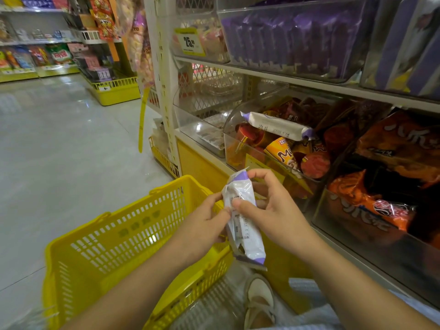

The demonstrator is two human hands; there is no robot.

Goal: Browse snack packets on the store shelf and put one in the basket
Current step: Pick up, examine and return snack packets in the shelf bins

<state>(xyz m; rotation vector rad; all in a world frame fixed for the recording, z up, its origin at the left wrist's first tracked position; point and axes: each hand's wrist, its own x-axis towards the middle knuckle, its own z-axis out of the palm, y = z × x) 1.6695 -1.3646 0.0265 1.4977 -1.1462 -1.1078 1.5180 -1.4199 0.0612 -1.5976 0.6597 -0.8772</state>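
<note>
Here, packet upright, long axis vertical.

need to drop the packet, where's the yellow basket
Head view, lower left: the yellow basket sits on the floor, below the left hand gripping the packet.

White, purple-ended snack packet held nearly upright at the edge of the yellow slotted basket.

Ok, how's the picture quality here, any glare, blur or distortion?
Head view: the wide-angle lens bends the shelf edge; lights glare on the floor and clear bin; the packet, gripped by left hand and right hand, is fairly sharp, print unreadable; far shelves are soft.
</note>
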